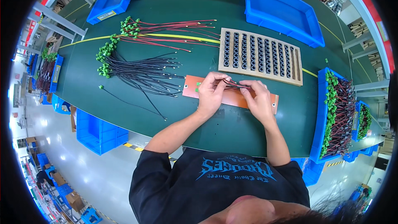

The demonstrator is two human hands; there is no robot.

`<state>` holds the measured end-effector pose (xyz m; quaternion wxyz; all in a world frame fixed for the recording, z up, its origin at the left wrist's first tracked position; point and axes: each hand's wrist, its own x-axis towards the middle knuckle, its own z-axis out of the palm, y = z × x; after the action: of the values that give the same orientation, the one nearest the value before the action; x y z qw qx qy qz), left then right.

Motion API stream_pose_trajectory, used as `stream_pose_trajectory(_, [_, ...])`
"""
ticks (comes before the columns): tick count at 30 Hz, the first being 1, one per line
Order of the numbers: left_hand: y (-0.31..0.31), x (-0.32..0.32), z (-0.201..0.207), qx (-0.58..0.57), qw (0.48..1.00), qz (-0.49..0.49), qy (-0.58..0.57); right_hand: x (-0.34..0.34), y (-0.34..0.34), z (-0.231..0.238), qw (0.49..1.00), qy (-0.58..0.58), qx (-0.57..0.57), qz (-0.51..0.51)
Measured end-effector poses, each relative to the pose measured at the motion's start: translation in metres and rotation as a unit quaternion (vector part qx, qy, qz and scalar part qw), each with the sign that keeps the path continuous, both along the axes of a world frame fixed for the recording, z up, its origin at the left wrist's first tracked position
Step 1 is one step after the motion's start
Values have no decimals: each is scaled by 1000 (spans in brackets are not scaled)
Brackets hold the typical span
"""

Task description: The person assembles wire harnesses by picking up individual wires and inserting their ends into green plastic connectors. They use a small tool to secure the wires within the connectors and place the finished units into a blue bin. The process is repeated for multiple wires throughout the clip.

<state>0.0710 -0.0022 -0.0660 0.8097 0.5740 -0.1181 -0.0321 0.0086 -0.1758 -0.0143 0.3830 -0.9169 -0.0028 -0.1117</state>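
Observation:
Over an orange-brown board point(233, 98), my left hand point(211, 93) and my right hand point(260, 99) face each other. A thin bundle of red and black wires point(234, 84) runs between them, its ends pinched in the fingers of both. Where the fingers close, the wire ends are partly hidden. Green blocks point(197, 87) sit at the board's left end, beside my left hand. Left of the board, black wires point(141, 71) with green connectors point(105, 54) lie fanned out. Behind them lie red wires point(174, 25), also with green connectors.
A wooden rack point(297, 79) with rows of black round parts stands behind my right hand. Blue bins stand at the back right point(286, 14) and back left point(114, 0). At the right, a blue bin point(318, 128) holds finished-looking wire bundles with green connectors. One black wire point(132, 103) lies apart.

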Motion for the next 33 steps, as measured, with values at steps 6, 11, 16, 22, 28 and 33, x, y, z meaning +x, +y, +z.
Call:
stream_pose_trajectory(6, [-1,2,-6,43,999,14,-30,0,-12,-34,944,97,314,-13])
stream_pose_trajectory(11, [2,1,-5,77,997,-20,-2,0,-11,-35,935,102,340,-14])
stream_pose_trajectory(16, [4,0,-5,73,996,-51,15,-1,-10,-34,931,104,350,-15])
stream_pose_trajectory(22, [13,-1,-7,94,992,-79,-40,-2,-13,-38,930,114,350,-12])
stream_pose_trajectory(28, [19,-1,-6,156,979,-90,-97,-3,-13,-43,935,82,344,-17])
stream_pose_trajectory(33, [21,0,-1,177,967,-74,-168,-4,-15,-43,937,91,336,-24])
